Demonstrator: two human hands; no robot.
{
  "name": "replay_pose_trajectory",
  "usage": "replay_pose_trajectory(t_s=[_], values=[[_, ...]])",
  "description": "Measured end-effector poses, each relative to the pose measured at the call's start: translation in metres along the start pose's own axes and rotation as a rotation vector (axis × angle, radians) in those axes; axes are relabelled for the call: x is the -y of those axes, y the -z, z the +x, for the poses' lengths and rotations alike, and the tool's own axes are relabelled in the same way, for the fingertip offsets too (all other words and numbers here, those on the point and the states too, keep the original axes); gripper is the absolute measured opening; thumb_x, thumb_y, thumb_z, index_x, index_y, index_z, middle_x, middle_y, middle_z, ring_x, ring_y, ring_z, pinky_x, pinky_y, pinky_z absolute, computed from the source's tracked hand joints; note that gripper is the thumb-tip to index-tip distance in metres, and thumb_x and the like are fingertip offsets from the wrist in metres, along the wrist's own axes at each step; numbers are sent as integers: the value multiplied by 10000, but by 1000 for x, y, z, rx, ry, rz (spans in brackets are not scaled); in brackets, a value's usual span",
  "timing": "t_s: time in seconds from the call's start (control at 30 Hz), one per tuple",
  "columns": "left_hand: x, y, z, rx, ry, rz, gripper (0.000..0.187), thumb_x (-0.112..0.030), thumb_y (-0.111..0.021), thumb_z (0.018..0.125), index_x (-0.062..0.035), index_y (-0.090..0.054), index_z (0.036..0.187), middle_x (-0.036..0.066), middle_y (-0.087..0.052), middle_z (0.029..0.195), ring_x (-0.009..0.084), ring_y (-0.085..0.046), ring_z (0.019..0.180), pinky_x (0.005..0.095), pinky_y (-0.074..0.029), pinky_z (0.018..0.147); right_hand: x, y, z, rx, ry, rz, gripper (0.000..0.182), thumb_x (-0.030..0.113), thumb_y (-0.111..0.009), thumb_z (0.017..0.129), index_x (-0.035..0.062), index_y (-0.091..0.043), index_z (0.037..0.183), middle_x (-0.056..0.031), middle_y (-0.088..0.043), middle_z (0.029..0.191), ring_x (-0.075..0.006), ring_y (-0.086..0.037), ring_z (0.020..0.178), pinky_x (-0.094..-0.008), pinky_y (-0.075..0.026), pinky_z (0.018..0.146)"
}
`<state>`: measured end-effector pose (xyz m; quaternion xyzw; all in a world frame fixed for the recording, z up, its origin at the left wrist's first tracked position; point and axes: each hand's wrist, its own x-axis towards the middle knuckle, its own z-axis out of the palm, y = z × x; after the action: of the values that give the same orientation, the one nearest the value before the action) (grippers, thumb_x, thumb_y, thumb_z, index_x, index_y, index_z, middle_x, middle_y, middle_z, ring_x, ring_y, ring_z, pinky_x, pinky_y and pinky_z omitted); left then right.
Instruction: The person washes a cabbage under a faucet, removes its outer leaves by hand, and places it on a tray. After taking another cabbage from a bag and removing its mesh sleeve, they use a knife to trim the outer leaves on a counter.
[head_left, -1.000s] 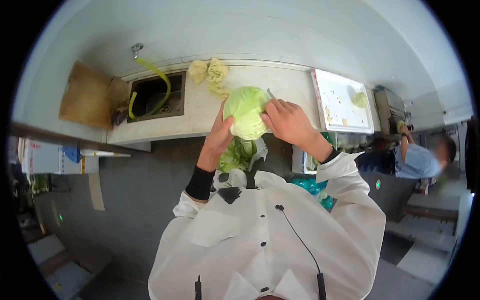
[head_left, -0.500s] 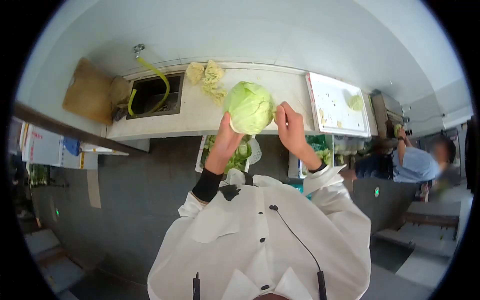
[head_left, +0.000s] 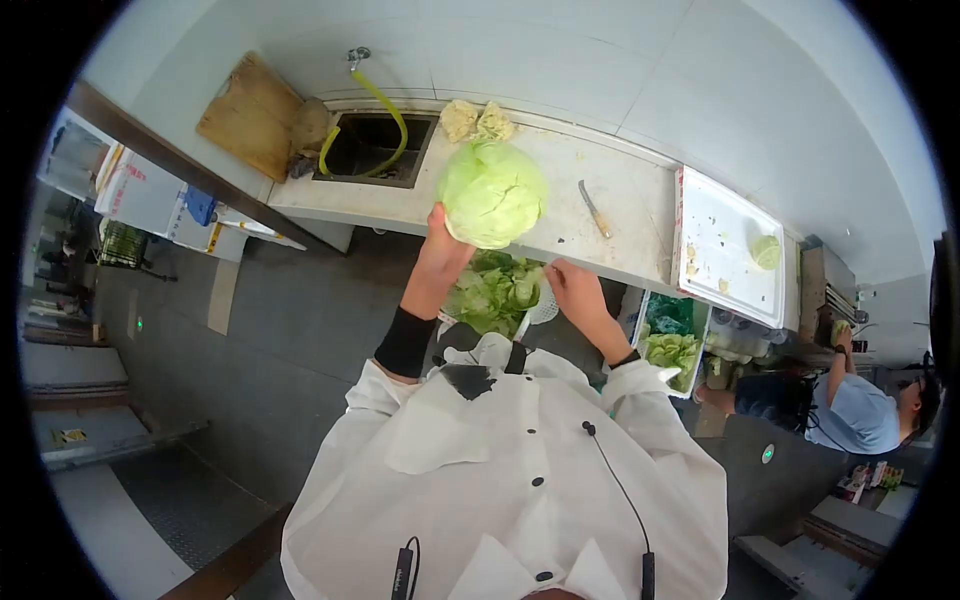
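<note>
A pale green cabbage (head_left: 495,200) is held up over the counter's front edge. My left hand (head_left: 442,252) grips it from its lower left side, fingers partly hidden beneath it. Lower and to the right, apart from the cabbage, is my right hand (head_left: 577,297). Its fingers are curled together; whether anything small is pinched in them I cannot make out. Loose green leaves (head_left: 495,292) fill a container below the counter, just left of my right hand. A knife with a light handle (head_left: 597,212) lies on the counter beyond.
A sink (head_left: 370,150) with a yellow-green hose (head_left: 390,105) is at the left. Pale yellow crumpled lumps (head_left: 459,121) lie beside it. A white tray (head_left: 728,255) holds another cabbage piece (head_left: 766,252). A co-worker (head_left: 850,405) is at far right.
My right hand has dropped from the cabbage's right side toward the leaf container. The view has shifted, and the knife on the counter now shows.
</note>
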<state>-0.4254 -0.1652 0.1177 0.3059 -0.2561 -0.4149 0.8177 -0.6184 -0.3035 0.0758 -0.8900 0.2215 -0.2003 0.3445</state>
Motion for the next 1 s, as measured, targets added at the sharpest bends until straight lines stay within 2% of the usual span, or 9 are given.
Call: replay_pose_trajectory(t_s=[0.07, 0.1, 0.17, 0.2, 0.4, 0.5, 0.7, 0.9, 1.0], values=[[3, 6, 3, 56, -13, -76, 721, -588, -286, 962, -97, -202, 1484, 74, -293, 1510, 245, -304, 1376, 414, -253, 1131, -14, -14, 8, 117, 158, -359, 243, 248, -564, 905, 32, -612, 805, -145, -607, 675, -350, -600, 637, -431, -479, 577], [2, 6, 5, 109, -28, -158, 723, -581, -289, 965, -76, -217, 1477, 70, -298, 1508, 230, -300, 1376, 399, -247, 1131, -13, -15, 14, 106, 154, -356, 243, 248, -564, 905, 32, -612, 805, -145, -607, 675, -350, -600, 637, -431, -479, 577], [-2, 6, 8, 48, 25, -119, 733, -589, -298, 959, -78, -217, 1477, 61, -297, 1509, 227, -296, 1378, 397, -244, 1131, -9, -15, 26, 304, 312, -437, 251, 286, -571, 888, 49, -640, 843, -142, -630, 749, -342, -619, 698, -444, -497, 625], [-7, 6, 9, -23, 69, -86, 743, -598, -307, 954, -79, -217, 1478, 52, -296, 1511, 224, -292, 1379, 396, -241, 1131, -1, -14, 31, 289, 305, -437, 251, 286, -571, 888, 49, -640, 843, -142, -630, 749, -342, -619, 698, -444, -497, 625], [-22, 29, 17, 54, 113, 53, 752, -629, -313, 937, -118, -223, 1481, 54, -310, 1504, 232, -317, 1370, 405, -270, 1124, 53, 26, 61, 213, 201, -282, 242, 292, -616, 855, 58, -652, 806, -122, -611, 721, -337, -623, 709, -430, -503, 637], [-25, 37, 22, 3, 171, 15, 769, -629, -358, 924, -106, -236, 1475, 54, -329, 1494, 223, -330, 1363, 397, -280, 1119, 62, 23, 62, 148, 321, -388, 243, 270, -633, 842, 51, -637, 735, -111, -601, 747, -324, -619, 705, -417, -501, 623], [-30, 57, 30, 133, 146, -61, 864, -605, -578, 835, -47, -304, 1436, 50, -395, 1451, 202, -368, 1331, 378, -290, 1110, 73, 24, 70, 178, 281, -491, 194, 197, -676, 801, 74, -580, 917, -95, -577, 848, -312, -612, 725, -410, -494, 615], [-30, 58, 30, -1, 205, -159, 913, -630, -604, 801, -49, -300, 1436, 59, -390, 1454, 209, -374, 1328, 380, -298, 1105, 96, 22, 72, 50, 296, -319, 92, 136, -642, 835, 65, -589, 861, -97, -589, 732, -292, -605, 651, -391, -492, 593], [-31, 65, 32, 120, 187, -85, 928, -694, -513, 815, -86, -250, 1466, 66, -345, 1483, 232, -350, 1351, 403, -303, 1108, 106, 21, 73, 4, 95, -99, 102, 137, -632, 864, 61, -572, 897, -85, -604, 715, -252, -614, 626, -346, -494, 589]])
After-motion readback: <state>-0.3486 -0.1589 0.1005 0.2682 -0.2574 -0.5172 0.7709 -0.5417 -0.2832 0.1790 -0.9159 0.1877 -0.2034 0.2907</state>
